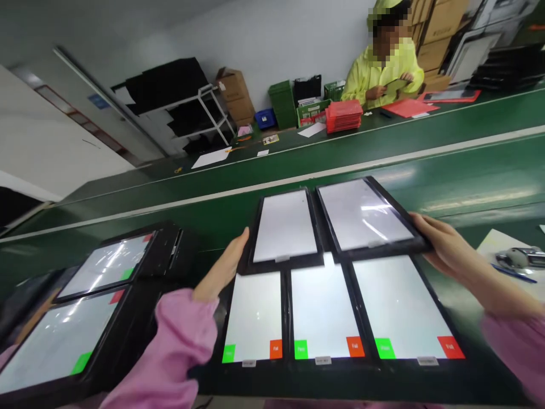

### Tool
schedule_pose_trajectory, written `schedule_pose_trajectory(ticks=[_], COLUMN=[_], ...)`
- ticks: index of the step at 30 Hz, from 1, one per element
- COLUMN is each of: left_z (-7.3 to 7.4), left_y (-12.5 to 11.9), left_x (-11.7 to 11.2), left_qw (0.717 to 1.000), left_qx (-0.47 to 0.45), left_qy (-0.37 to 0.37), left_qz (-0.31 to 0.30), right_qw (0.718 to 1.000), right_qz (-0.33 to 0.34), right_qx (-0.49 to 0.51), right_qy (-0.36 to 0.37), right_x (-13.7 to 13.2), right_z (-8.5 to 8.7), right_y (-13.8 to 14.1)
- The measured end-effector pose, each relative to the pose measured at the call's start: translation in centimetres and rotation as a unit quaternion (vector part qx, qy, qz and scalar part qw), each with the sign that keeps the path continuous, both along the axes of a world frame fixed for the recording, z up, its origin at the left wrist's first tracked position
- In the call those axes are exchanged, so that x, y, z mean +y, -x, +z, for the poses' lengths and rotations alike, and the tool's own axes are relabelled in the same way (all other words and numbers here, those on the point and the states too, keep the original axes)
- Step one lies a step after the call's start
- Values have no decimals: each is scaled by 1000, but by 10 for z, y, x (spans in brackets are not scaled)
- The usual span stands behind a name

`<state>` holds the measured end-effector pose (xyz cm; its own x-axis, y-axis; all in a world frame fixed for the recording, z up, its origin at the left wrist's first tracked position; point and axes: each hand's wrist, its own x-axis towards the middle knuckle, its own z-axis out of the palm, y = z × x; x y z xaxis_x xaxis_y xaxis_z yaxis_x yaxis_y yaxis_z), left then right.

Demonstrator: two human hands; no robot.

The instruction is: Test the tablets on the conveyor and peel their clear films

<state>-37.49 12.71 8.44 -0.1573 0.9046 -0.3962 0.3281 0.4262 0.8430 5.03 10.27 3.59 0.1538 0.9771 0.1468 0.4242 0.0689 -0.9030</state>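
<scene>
My left hand [227,262] grips the left edge of a black-framed tablet [285,224] with a blank white screen; the thumb shows and the other fingers are hidden at the edge. In my right hand [445,244] is the right edge of a second such tablet [361,215], tilted and with light glare on its glass. Both held tablets sit side by side and overlap the tops of a row of lit tablets below: a left one [258,312], a middle one [323,312] and a right one [402,304]. Each of these shows a green and a red "Fail" square.
Stacks of tablets [93,329] stand at the left. On the right, a metal tool [522,257] and a blue pen [513,274] lie on paper. Beyond the green bench [204,218], a person in yellow [383,74] handles a flat piece near red sheets [344,116].
</scene>
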Motion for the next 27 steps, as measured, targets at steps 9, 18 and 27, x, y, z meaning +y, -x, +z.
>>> schedule_pose_trajectory(ticks=[9,18,27], left_z=[-20,-49,-25], left_y=[55,60,-31], left_x=[39,4,-78], left_qw=[993,968,798], left_qx=[107,226,290], left_qy=[-34,18,-368], left_qz=[22,-112,-379], right_qw=[999,980,824], right_qz=[-16,77,326], right_qx=[-47,-183,-382], right_qy=[9,-5,-263], right_x=[65,-5,-143], right_z=[-26,-33,-3], right_y=[-41,-32,38])
